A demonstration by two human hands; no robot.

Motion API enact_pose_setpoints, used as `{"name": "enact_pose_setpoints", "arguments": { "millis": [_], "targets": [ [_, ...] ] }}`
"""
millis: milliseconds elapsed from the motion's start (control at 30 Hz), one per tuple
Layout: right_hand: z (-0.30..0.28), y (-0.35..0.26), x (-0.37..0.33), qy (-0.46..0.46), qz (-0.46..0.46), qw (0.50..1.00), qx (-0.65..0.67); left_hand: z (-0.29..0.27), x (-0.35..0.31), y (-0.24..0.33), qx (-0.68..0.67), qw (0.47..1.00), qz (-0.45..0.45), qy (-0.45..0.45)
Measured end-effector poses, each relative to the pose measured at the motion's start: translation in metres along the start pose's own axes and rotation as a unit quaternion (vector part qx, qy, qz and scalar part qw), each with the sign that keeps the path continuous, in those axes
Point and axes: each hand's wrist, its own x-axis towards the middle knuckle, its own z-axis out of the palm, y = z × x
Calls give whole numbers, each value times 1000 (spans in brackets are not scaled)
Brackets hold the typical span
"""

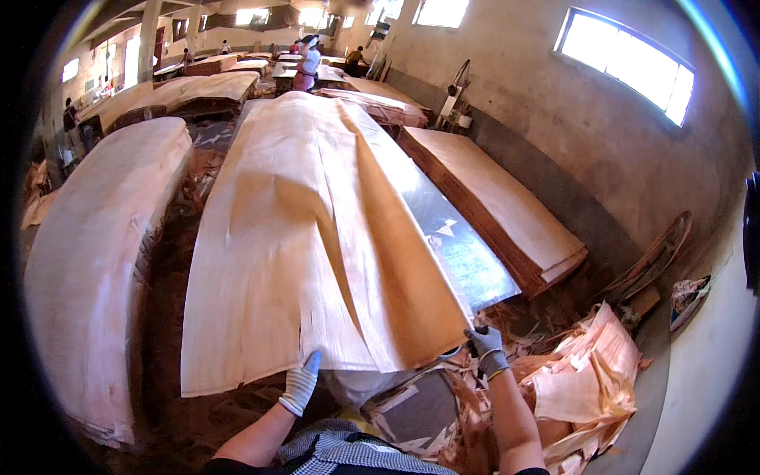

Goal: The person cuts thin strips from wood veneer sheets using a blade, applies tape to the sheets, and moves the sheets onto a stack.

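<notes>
From where I stand, the large wood sheet (261, 261) lies directly in front of the worker (340, 451), partly over a shiny metal surface (475, 265), and its long axis goes away from the body, toward the far end of the hall. Both hands are therefore at one short edge only, the near one, and nearly all the length of the sheet is beyond them. The right hand (488, 348), in a grey glove, is at the right near corner; its fingers are bent and seem to pinch the border of the sheet there. The left hand (301, 384), in a striped glove with a blue tip, is near the middle of this same edge, so the left near corner is well apart from it, although this hand is the nearer of the two. The left hand touches the edge, but I cannot see its underside, so I cannot tell if it pinches or only supports. The sheet is not flat: high folds run along its length, and at its right side a strip of the metal is uncovered. At the left is a long curved stack (95, 261), at the right another stack (491, 190), and just beside the right forearm (518, 431) lies a heap of torn scraps (590, 380)
</notes>
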Motion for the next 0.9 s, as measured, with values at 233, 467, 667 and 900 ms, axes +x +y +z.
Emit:
{"name": "enact_pose_setpoints", "arguments": {
  "millis": [233, 467, 667, 900],
  "targets": [
    [-47, 70, 84, -15, -3, 997, -73, 91, 13, -24, 54, 998, 21, -8],
    [-30, 39, 154, -74, 97, 992, 19, 135, 67, -39, -133, 979, -156, 19],
    [-11, -12, 218, -94, 123, 988, 11, 176, 126, -61, -524, 757, -374, 109],
    [-161, 221, 180, -448, -50, 735, -506, 202, 113, -105, -527, 749, -378, 138]
  ]
}}
